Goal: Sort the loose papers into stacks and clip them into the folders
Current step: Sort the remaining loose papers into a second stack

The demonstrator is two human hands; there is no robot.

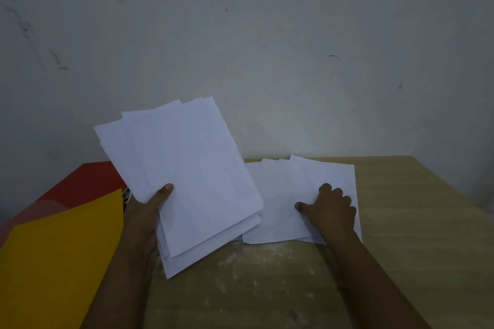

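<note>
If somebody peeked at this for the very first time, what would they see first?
Probably the big fan of white papers that the left hand holds up off the wooden table, thumb on top. Next, the right hand resting on the loose white sheets lying flat beside it. Then the bright yellow folder at the left edge, overlapping a red folder.

We see a light wooden table (401, 222) with pale, whitish scuffs on its near surface. Behind it we see a grey-white painted wall (267, 35), marked with dark smudges at the upper left and a few small specks elsewhere.
</note>
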